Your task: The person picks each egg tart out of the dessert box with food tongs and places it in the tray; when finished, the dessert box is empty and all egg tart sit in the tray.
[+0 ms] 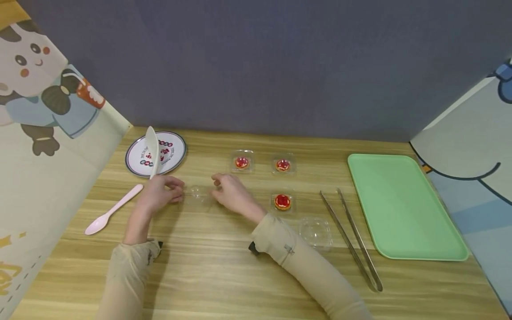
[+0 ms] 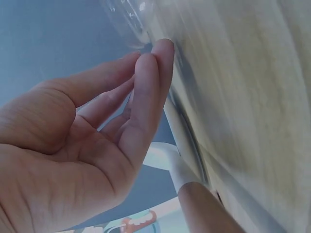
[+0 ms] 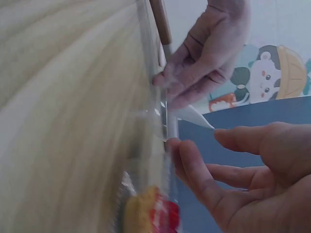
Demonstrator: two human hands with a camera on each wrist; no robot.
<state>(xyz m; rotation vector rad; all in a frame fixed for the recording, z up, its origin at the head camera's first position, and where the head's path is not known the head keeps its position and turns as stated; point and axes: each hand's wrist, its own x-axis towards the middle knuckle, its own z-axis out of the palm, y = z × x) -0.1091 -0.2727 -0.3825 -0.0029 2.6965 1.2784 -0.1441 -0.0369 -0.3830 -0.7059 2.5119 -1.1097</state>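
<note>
A clear plastic piece with a domed middle [image 1: 195,192], like a small box or lid, lies between my two hands over the table. My left hand [image 1: 162,193] pinches its left edge with thumb and fingertips; the plastic [image 2: 130,22] shows just beyond them in the left wrist view. Across from it, my right hand [image 1: 233,193] has its fingertips by the right edge. In the right wrist view the right thumb [image 3: 238,138] stands apart from the fingers, which are loosely bent. A red-topped tart [image 1: 282,202] in clear plastic sits to the right of that hand.
Two more boxed tarts [image 1: 242,162] [image 1: 283,165] stand behind. Another clear plastic piece [image 1: 315,232], metal tongs [image 1: 352,240] and a green tray [image 1: 404,206] lie to the right. At left are a plate [image 1: 176,155] bearing a white spoon [image 1: 152,146], and a pink spoon [image 1: 114,210].
</note>
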